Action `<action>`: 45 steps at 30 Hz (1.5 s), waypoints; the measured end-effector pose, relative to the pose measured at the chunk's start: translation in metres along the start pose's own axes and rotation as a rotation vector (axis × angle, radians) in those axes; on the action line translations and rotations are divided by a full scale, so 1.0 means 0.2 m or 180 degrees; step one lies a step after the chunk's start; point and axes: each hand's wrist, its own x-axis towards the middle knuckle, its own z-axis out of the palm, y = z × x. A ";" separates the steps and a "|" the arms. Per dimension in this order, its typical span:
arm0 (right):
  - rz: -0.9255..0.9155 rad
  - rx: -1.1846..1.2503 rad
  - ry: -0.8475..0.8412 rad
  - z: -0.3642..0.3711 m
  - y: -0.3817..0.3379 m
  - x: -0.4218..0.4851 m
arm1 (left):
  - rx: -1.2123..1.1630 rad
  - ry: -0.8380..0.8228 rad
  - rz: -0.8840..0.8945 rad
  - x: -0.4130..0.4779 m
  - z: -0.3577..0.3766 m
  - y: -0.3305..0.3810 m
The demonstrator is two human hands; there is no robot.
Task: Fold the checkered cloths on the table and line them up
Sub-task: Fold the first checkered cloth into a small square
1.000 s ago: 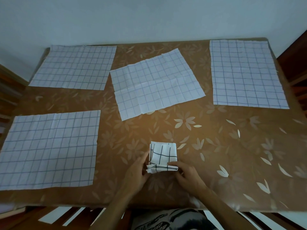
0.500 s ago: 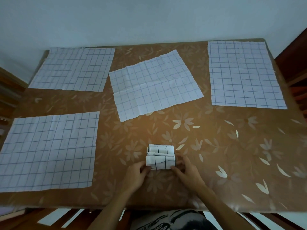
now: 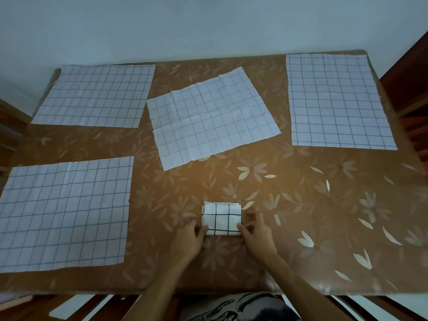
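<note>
A small folded checkered cloth lies flat near the table's front middle. My left hand pinches its near left corner, and my right hand pinches its near right corner, with fingers along the right side. Four unfolded checkered cloths lie spread out: one at the far left, one at the near left, a creased, tilted one in the far middle, and one at the far right.
The table carries a brown flowered cover and meets a pale wall at the back. Dark wooden furniture stands to the right, and chair slats show below the front edge.
The near flap of the small cloth has been folded over, and the bundle now lies flat and squared. Both hands have shifted from its near edge to its two near corners.
</note>
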 end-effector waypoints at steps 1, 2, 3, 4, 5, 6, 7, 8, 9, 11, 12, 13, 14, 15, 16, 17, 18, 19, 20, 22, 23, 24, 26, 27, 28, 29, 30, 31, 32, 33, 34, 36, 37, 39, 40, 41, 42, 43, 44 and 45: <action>0.0018 -0.0019 0.0025 0.00 -0.01 0.01 | 0.0226 0.0171 -0.0023 -0.01 0.00 0.02; 0.0035 -0.0034 0.0042 0.00 -0.01 0.01 | 0.0538 0.0457 0.0029 -0.03 0.01 0.03; 0.0054 -0.0052 0.0061 0.01 -0.02 0.01 | 0.0873 0.0778 0.0210 -0.04 0.03 0.04; 0.0074 -0.0077 0.0078 0.01 -0.02 0.02 | 0.1163 0.1064 0.0537 -0.04 0.04 0.05; 0.0092 -0.0103 0.0091 0.02 -0.02 0.02 | 0.1385 0.1318 0.1003 -0.04 0.07 0.05; 0.0099 -0.0132 0.0103 0.02 -0.02 0.02 | 0.1552 0.1495 0.1533 -0.04 0.10 0.05; 0.0098 -0.0169 0.0109 0.02 -0.01 0.02 | 0.1706 0.1531 0.2026 -0.02 0.14 0.06; 0.0089 -0.0200 0.0111 0.02 -0.01 0.02 | 0.1839 0.1467 0.2390 0.00 0.16 0.06; 0.0085 -0.0224 0.0099 0.02 -0.01 0.03 | 0.1957 0.1360 0.2578 0.02 0.18 0.07; 0.0069 -0.0299 0.0056 0.01 -0.01 0.03 | 0.2013 0.1100 0.2414 0.04 0.21 0.06; 0.0041 -0.0361 0.0047 0.01 -0.01 0.04 | 0.2003 0.0974 0.2225 0.05 0.21 0.06; 0.0005 -0.0424 0.0049 0.01 -0.01 0.03 | 0.2002 0.0840 0.2083 0.05 0.20 0.06; -0.0035 -0.0497 0.0051 0.02 -0.01 0.03 | 0.2028 0.0722 0.2015 0.05 0.20 0.06; -0.0091 -0.0632 0.0093 0.03 -0.01 0.02 | 0.2072 0.0629 0.1988 0.06 0.19 0.06; -0.0183 -0.0860 0.0223 0.05 -0.01 0.00 | 0.2118 0.0575 0.1985 0.07 0.18 0.07; -0.0319 -0.1140 0.0434 0.06 -0.01 -0.01 | 0.2151 0.0532 0.1982 0.08 0.17 0.07; -0.0511 -0.1386 0.0662 0.08 0.00 -0.02 | 0.2152 0.0482 0.1973 0.09 0.17 0.07; -0.0788 -0.1570 0.0836 0.10 0.00 -0.02 | 0.2136 0.0447 0.1962 0.09 0.17 0.07; -0.1139 -0.1734 0.0925 0.12 -0.01 -0.02 | 0.2106 0.0405 0.1944 0.10 0.18 0.06; -0.1759 -0.2139 0.0770 0.16 0.00 0.01 | 0.2019 0.0374 0.1954 0.10 0.19 0.03; -0.1952 -0.2291 0.0596 0.18 0.01 0.03 | 0.2028 0.0377 0.2000 0.10 0.20 0.02; -0.2021 -0.2397 0.0400 0.20 0.04 0.06 | 0.2087 0.0369 0.2028 0.10 0.21 0.00; -0.1892 -0.2554 0.0070 0.22 0.08 0.08 | 0.2194 0.0329 0.1984 0.09 0.21 -0.01; -0.1816 -0.2609 -0.0014 0.23 0.09 0.09 | 0.2194 0.0321 0.1941 0.09 0.22 -0.01; -0.1774 -0.2657 -0.0042 0.23 0.10 0.09 | 0.2171 0.0305 0.1895 0.08 0.22 -0.01; -0.1728 -0.2714 -0.0069 0.22 0.10 0.09 | 0.2135 0.0285 0.1851 0.07 0.22 -0.01; -0.1697 -0.2789 -0.0091 0.22 0.10 0.09 | 0.2104 0.0253 0.1800 0.07 0.22 -0.01; -0.1663 -0.2859 -0.0112 0.21 0.09 0.09 | 0.2083 0.0246 0.1750 0.07 0.22 -0.01; -0.1656 -0.2908 -0.0103 0.19 0.09 0.08 | 0.2067 0.0257 0.1687 0.07 0.22 -0.01; -0.1643 -0.2917 -0.0097 0.19 0.10 0.08 | 0.2056 0.0278 0.1622 0.08 0.22 -0.01; -0.1629 -0.2915 -0.0090 0.19 0.11 0.08 | 0.2044 0.0286 0.1566 0.08 0.22 -0.01; -0.1582 -0.2916 -0.0108 0.19 0.11 0.08 | 0.2000 0.0281 0.1497 0.08 0.23 -0.01; -0.1575 -0.2927 -0.0109 0.19 0.11 0.08 | 0.1959 0.0267 0.1482 0.07 0.23 -0.01; -0.1589 -0.2956 -0.0124 0.20 0.11 0.08 | 0.1936 0.0226 0.1481 0.08 0.23 -0.01; -0.1604 -0.2979 -0.0129 0.20 0.11 0.08 | 0.1960 0.0220 0.1493 0.08 0.23 -0.02; -0.1612 -0.3000 -0.0128 0.19 0.10 0.09 | 0.1981 0.0221 0.1503 0.08 0.22 -0.01; -0.1612 -0.3014 -0.0110 0.19 0.10 0.08 | 0.1992 0.0218 0.1505 0.08 0.22 -0.01; -0.1606 -0.3014 -0.0102 0.19 0.10 0.09 | 0.1989 0.0212 0.1498 0.08 0.22 -0.01; -0.1601 -0.3013 -0.0104 0.19 0.10 0.08 | 0.1979 0.0205 0.1486 0.08 0.22 -0.01; -0.1598 -0.3007 -0.0114 0.20 0.10 0.08 | 0.1976 0.0201 0.1478 0.08 0.22 -0.01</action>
